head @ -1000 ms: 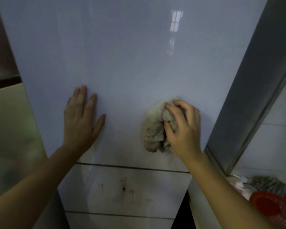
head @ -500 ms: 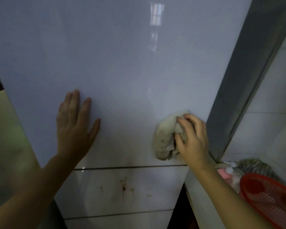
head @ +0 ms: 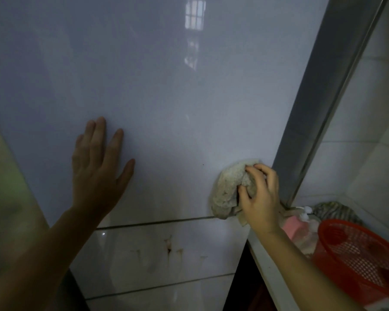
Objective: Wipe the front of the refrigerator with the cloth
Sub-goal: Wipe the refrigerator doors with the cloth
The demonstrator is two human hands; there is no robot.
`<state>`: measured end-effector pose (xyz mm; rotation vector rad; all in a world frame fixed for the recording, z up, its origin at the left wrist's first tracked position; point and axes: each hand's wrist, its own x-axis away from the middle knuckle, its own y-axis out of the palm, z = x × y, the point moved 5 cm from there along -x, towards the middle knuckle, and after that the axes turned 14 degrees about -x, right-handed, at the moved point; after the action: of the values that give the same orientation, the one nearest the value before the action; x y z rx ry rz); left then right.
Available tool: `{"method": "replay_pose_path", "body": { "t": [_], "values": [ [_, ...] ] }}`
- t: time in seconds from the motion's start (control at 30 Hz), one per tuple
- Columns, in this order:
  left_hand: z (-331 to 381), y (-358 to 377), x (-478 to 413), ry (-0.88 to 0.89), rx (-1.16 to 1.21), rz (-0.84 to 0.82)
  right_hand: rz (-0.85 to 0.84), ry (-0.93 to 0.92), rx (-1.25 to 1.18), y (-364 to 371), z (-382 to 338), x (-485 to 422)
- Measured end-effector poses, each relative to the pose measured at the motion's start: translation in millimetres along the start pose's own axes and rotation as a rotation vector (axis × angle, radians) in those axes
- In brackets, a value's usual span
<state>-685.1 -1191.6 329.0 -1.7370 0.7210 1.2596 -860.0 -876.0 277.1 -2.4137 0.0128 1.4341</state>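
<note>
The glossy pale-blue refrigerator door (head: 166,108) fills most of the view. My right hand (head: 259,196) grips a crumpled grey-white cloth (head: 226,191) and presses it against the door's lower right corner, just above the seam to the drawer panel. My left hand (head: 97,167) lies flat on the door at the left, fingers straight and spread. Brown drip stains (head: 169,249) mark the white drawer panel below the seam.
The fridge's grey side edge (head: 319,108) runs up on the right next to a white tiled wall (head: 368,142). A counter at lower right holds a red mesh basket (head: 357,257), a pink soap bottle (head: 293,227) and a striped rag (head: 337,211).
My right hand has slid the cloth to the right and down, from the door's middle to its lower right corner. My left hand stays flat on the door.
</note>
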Motion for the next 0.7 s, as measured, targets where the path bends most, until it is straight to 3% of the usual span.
{"method": "replay_pose_path", "body": {
  "t": [0.1, 0.33, 0.7],
  "values": [
    [-0.7, -0.2, 0.9, 0.007, 0.001, -0.005, 0.046, -0.005, -0.082, 11.3, -22.9, -21.1],
    [8.3, 4.2, 3.9, -0.043, -0.008, -0.001, 0.061, -0.23, -0.109, 47.9, -67.6, -60.8],
    [33.7, 11.4, 55.5, 0.0, -0.071, 0.021, -0.095, -0.191, -0.034, 39.7, 34.9, 51.3]
  ]
}}
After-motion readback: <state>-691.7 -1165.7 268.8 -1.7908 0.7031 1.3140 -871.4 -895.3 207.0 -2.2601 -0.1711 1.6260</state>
